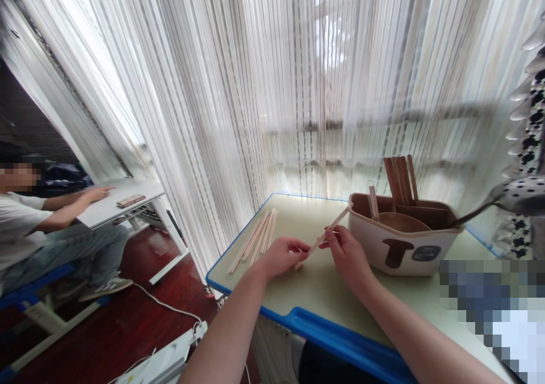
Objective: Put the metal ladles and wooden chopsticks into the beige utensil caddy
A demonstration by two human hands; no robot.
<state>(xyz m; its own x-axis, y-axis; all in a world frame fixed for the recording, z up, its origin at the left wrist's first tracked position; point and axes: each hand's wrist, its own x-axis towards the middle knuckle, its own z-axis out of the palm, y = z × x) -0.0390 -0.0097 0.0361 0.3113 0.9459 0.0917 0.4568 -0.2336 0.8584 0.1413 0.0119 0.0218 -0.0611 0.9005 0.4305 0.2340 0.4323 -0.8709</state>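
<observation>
Over the desk, my left hand [284,255] and my right hand [346,246] are both closed on light wooden chopsticks [339,219], which slant up to the right between them. Their exact number is hard to make out. More pale chopsticks [260,236] lie in a loose bundle left of my left hand. Just beyond my right hand stands a cream and brown cutlery holder [370,241] with compartments. Dark brown chopsticks [399,180] stand upright at its back, and a few light chopsticks [373,202] lean in the left compartment. A metal spoon or ladle [477,205] leans out to the right.
The desk [298,208] has a blue edge with a raised lip in front. White string curtains [238,88] hang behind it. At left, a person sits at another white table [149,188]. A white device [170,355] with cables is on the dark red floor. The lower right is pixelated.
</observation>
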